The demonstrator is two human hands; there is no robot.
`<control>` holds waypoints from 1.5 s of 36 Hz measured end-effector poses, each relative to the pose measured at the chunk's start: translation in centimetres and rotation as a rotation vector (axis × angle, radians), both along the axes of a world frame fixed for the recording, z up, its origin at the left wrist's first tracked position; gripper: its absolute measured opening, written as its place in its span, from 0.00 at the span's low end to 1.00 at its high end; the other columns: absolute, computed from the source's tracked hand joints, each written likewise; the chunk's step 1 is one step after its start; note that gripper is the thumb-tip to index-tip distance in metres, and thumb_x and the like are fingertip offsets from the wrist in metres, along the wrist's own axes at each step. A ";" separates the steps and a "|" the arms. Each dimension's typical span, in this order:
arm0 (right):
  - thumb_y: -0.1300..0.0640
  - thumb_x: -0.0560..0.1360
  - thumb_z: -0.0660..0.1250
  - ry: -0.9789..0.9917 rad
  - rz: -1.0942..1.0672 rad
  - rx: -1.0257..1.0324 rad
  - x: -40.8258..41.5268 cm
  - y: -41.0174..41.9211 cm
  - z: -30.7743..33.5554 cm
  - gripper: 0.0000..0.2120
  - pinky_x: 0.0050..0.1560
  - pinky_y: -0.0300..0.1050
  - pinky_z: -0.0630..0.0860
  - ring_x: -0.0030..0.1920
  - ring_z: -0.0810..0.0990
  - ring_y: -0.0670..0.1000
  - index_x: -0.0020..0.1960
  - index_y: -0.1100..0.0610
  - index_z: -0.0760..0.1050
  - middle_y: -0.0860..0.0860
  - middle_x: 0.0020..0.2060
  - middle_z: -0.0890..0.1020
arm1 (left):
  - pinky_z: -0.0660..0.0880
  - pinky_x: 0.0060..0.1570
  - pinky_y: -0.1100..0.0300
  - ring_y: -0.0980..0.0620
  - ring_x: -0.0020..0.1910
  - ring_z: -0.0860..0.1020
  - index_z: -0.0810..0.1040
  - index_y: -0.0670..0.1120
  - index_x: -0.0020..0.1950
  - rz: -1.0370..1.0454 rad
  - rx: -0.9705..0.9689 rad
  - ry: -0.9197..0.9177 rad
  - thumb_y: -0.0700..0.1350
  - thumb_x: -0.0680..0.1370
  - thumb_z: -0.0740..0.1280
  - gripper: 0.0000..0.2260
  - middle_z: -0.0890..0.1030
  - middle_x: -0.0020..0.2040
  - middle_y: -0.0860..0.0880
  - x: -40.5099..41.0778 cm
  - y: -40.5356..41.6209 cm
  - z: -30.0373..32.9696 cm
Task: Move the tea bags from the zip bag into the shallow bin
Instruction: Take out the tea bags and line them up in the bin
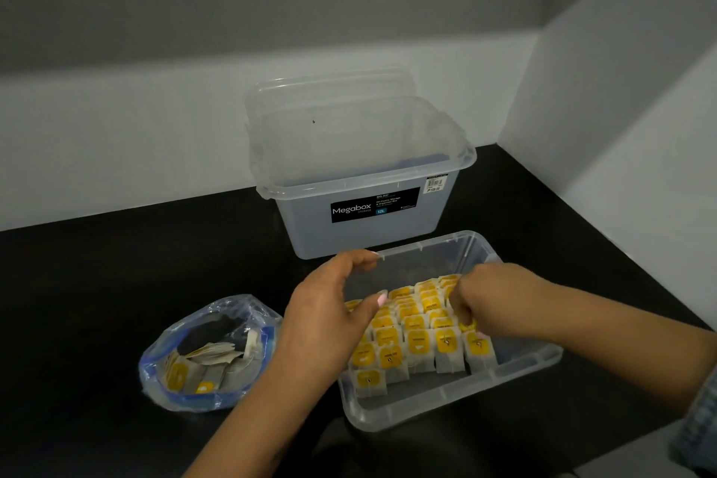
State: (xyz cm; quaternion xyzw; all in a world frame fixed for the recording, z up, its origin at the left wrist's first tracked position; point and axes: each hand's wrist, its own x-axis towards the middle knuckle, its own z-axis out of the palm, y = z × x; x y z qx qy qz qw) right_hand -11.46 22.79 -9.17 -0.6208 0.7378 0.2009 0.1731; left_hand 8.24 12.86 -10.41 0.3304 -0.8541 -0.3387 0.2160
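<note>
We see a clear, glossy plastic shallow bin (446, 396) on the black counter (97, 303), holding neat rows of papery white tea bags (411, 338) with yellow tags. At nine o'clock from it lies a crinkled blue-rimmed zip bag (209, 353), mouth wide, more tea bags loose inside. Our left hand (329, 318) hovers loosely spread over the rows, grasping nothing. Our right hand (477, 299) curls its fingers down among the far-right tea bags, apparently pinching one. At twelve o'clock stands a tall translucent storage box (361, 175).

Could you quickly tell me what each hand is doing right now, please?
Left hand: open, fingers loosely curved over the shallow bin, holding nothing.
Right hand: fingers curled down among the tea bags; grip cannot be told.
</note>
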 end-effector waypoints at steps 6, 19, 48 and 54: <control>0.62 0.78 0.62 -0.165 -0.055 0.341 1.0 0.3 -0.4 0.12 0.56 0.43 0.73 0.55 0.77 0.51 0.58 0.57 0.79 0.51 0.55 0.79 | 0.61 0.62 0.68 0.60 0.67 0.65 0.69 0.59 0.66 -0.016 -0.088 -0.150 0.47 0.72 0.72 0.24 0.71 0.65 0.59 0.2 -0.5 -1.0; 0.55 0.81 0.57 -0.075 -0.048 0.538 1.5 -0.9 -2.9 0.17 0.63 0.50 0.72 0.61 0.75 0.55 0.67 0.58 0.72 0.55 0.62 0.76 | 0.60 0.59 0.73 0.62 0.66 0.65 0.70 0.56 0.67 -0.062 -0.092 -0.156 0.37 0.74 0.69 0.25 0.67 0.67 0.59 0.5 -0.6 -1.7; 0.63 0.80 0.56 -0.176 -0.023 0.414 1.3 -0.5 -2.8 0.22 0.65 0.45 0.68 0.66 0.72 0.53 0.72 0.49 0.67 0.50 0.67 0.73 | 0.61 0.61 0.71 0.61 0.67 0.65 0.69 0.57 0.67 -0.056 -0.085 -0.140 0.39 0.75 0.68 0.23 0.68 0.68 0.59 0.5 -0.6 -1.7; 0.64 0.80 0.57 -0.271 -0.064 0.433 1.5 -0.4 -2.1 0.21 0.65 0.43 0.66 0.67 0.71 0.49 0.70 0.50 0.70 0.47 0.67 0.74 | 0.64 0.66 0.65 0.60 0.68 0.65 0.70 0.58 0.66 -0.059 -0.084 -0.134 0.42 0.76 0.68 0.22 0.68 0.68 0.59 0.6 -0.6 -1.7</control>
